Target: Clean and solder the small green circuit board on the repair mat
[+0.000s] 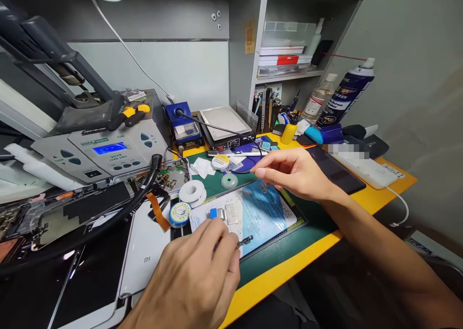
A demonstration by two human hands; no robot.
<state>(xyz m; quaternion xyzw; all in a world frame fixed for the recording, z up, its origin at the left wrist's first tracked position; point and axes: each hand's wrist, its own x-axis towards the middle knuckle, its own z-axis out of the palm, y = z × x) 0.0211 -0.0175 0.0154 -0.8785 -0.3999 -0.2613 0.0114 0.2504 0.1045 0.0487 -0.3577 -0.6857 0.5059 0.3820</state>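
My left hand is low in the middle, its fingers curled and closed on a small electronic part whose dark end sticks out to the right. Just beyond its knuckles lies a metal-shielded piece with a blue tab, on a blue-and-white glossy work pad. Above the pad's far right side hovers my right hand. Its thumb and index tips are drawn together in a pinch; anything between them is too small to make out. A pale green round disc sits left of those fingertips.
Solder spools and a white reel flank the pad. A rework station with a black hose stands left, near phones. Behind are a heating plate, yellow bottle and spray can.
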